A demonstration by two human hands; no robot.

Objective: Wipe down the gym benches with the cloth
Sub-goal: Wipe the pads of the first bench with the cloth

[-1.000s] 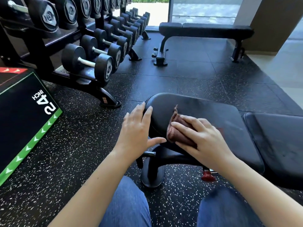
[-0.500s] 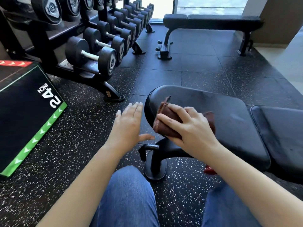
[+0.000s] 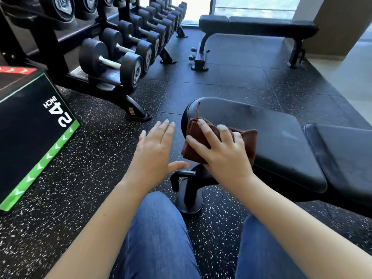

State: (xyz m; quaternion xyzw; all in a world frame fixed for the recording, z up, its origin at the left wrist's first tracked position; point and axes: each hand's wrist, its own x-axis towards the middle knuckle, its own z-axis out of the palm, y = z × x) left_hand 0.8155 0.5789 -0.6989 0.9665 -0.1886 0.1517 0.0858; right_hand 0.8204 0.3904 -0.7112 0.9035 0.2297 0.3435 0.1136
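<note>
Head view: at the left a box [image 3: 34, 125] marked 24 INCH is seen. The left hand [image 3: 155, 156] is held open, grasping nothing, beside the bench [image 3: 277, 137]. The brown cloth [image 3: 193, 137] is pressed onto the bench's left end by the right hand [image 3: 223, 156].

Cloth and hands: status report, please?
Right hand presses brown cloth on near bench pad end. Left hand open, off bench. Nothing in the way.

A gym: a rack of black dumbbells [image 3: 112, 59] lines the speckled rubber floor [image 3: 90, 168], with padded benches [image 3: 257, 25] and a plyo box [image 3: 30, 127] marked "24 INCH".
</note>
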